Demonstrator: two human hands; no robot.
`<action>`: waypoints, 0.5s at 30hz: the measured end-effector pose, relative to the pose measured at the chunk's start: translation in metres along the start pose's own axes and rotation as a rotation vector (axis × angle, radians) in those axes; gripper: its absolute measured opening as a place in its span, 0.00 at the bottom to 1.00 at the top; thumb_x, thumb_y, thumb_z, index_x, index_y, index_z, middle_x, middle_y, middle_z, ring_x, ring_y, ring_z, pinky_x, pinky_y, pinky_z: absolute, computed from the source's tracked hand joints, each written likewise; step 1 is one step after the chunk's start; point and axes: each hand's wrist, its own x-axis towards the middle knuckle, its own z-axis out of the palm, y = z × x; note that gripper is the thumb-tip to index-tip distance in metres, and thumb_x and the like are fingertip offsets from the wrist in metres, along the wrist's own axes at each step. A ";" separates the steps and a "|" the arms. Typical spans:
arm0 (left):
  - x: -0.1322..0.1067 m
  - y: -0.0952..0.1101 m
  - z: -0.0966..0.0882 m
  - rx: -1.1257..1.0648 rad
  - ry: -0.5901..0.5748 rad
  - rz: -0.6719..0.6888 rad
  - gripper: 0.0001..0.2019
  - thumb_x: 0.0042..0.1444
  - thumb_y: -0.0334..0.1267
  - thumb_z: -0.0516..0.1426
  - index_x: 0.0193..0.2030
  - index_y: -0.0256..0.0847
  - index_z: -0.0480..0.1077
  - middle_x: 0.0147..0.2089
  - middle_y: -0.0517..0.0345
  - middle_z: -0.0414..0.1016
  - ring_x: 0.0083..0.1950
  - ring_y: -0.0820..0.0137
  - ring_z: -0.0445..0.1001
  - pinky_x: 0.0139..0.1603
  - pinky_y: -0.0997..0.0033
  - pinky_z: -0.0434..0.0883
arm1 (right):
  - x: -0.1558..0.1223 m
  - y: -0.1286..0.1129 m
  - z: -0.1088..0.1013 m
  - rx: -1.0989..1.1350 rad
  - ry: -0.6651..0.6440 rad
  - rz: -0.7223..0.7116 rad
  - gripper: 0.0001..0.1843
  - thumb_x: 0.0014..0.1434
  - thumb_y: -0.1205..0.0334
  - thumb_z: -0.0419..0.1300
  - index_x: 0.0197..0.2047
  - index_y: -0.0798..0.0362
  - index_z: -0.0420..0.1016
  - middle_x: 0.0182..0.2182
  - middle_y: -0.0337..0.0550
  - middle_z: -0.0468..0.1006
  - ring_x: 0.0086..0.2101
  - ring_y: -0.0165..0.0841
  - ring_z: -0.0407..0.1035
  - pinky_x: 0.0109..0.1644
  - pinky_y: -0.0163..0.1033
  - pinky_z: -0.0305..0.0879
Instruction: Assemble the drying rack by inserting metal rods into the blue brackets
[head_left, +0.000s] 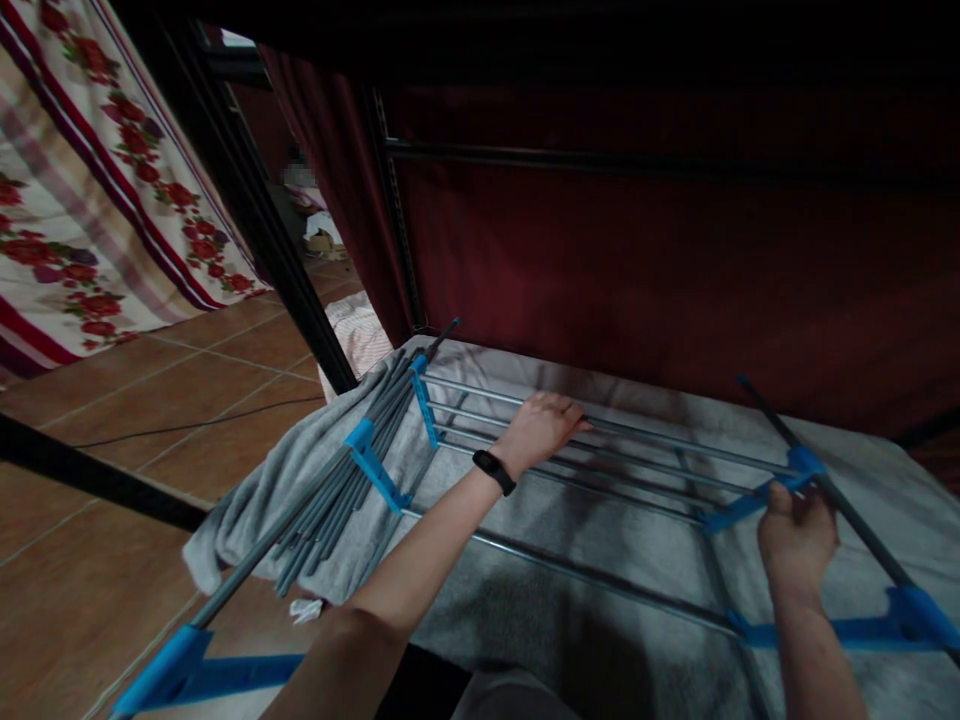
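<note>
No text, label, brand or number could be read, neither on the blue brackets [807,462] nor the black wristband [494,472].

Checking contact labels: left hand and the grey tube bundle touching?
Apart. The head view shows it plainly: a blue bracket and blanket lie between the left hand and the grey tube bundle.

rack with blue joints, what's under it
Under the rack lies a grey blanket, with a bundle of grey tubes on it by the rack's left end. The left arm hides part of that area, and the blanket covers whatever is beneath it.
</note>
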 end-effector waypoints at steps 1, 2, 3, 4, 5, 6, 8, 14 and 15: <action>-0.002 -0.001 0.000 0.017 0.008 0.006 0.16 0.75 0.49 0.50 0.50 0.41 0.73 0.45 0.52 0.78 0.49 0.64 0.76 0.50 0.64 0.64 | 0.000 -0.001 0.000 0.015 -0.008 0.007 0.21 0.55 0.45 0.56 0.45 0.51 0.71 0.37 0.52 0.76 0.45 0.52 0.74 0.55 0.53 0.67; -0.005 -0.003 0.000 0.037 0.019 0.006 0.17 0.75 0.50 0.50 0.52 0.41 0.73 0.45 0.52 0.77 0.49 0.64 0.76 0.51 0.63 0.64 | 0.000 -0.001 0.000 0.032 -0.018 0.010 0.21 0.55 0.45 0.56 0.45 0.51 0.70 0.37 0.51 0.75 0.44 0.51 0.73 0.54 0.53 0.67; -0.007 -0.005 0.001 0.058 0.029 -0.003 0.17 0.75 0.50 0.50 0.54 0.41 0.72 0.45 0.52 0.77 0.50 0.63 0.75 0.51 0.63 0.63 | 0.001 -0.002 0.000 0.043 -0.024 0.009 0.20 0.56 0.45 0.56 0.44 0.50 0.69 0.37 0.51 0.75 0.44 0.50 0.73 0.54 0.52 0.67; -0.009 -0.008 0.001 0.079 0.037 -0.021 0.18 0.74 0.50 0.50 0.55 0.41 0.72 0.45 0.52 0.76 0.50 0.63 0.74 0.51 0.62 0.63 | 0.001 -0.002 0.001 0.044 -0.030 0.006 0.19 0.56 0.45 0.56 0.43 0.50 0.68 0.37 0.50 0.74 0.43 0.49 0.72 0.53 0.51 0.67; -0.011 -0.012 0.002 0.096 0.037 -0.042 0.17 0.74 0.50 0.50 0.54 0.40 0.72 0.44 0.52 0.76 0.49 0.62 0.74 0.51 0.62 0.63 | 0.001 -0.002 0.001 0.037 -0.029 0.004 0.18 0.56 0.45 0.55 0.41 0.49 0.67 0.37 0.50 0.74 0.43 0.48 0.72 0.53 0.51 0.67; -0.013 -0.015 0.003 0.106 0.030 -0.059 0.17 0.74 0.50 0.51 0.52 0.40 0.72 0.43 0.52 0.76 0.49 0.62 0.74 0.50 0.62 0.63 | 0.001 -0.002 0.002 0.026 -0.024 0.003 0.17 0.56 0.44 0.55 0.40 0.49 0.66 0.36 0.49 0.73 0.42 0.47 0.71 0.52 0.50 0.66; -0.014 -0.020 0.004 0.112 0.012 -0.075 0.16 0.73 0.50 0.52 0.48 0.40 0.73 0.40 0.52 0.75 0.48 0.61 0.74 0.49 0.62 0.64 | 0.001 -0.001 0.004 0.008 -0.003 0.005 0.17 0.57 0.44 0.55 0.39 0.48 0.65 0.35 0.47 0.72 0.41 0.46 0.71 0.52 0.50 0.67; -0.011 -0.024 0.008 0.111 0.015 -0.054 0.15 0.73 0.49 0.53 0.45 0.39 0.72 0.38 0.51 0.76 0.47 0.60 0.76 0.47 0.62 0.66 | 0.000 0.001 0.009 0.054 0.066 0.026 0.21 0.54 0.43 0.57 0.40 0.51 0.70 0.34 0.48 0.73 0.40 0.47 0.72 0.53 0.56 0.69; -0.011 -0.024 0.009 0.113 0.014 -0.054 0.15 0.73 0.49 0.53 0.45 0.39 0.72 0.38 0.51 0.76 0.47 0.60 0.77 0.47 0.62 0.66 | 0.000 0.002 0.009 0.066 0.067 0.025 0.22 0.54 0.42 0.57 0.41 0.52 0.71 0.35 0.50 0.74 0.40 0.48 0.72 0.53 0.57 0.69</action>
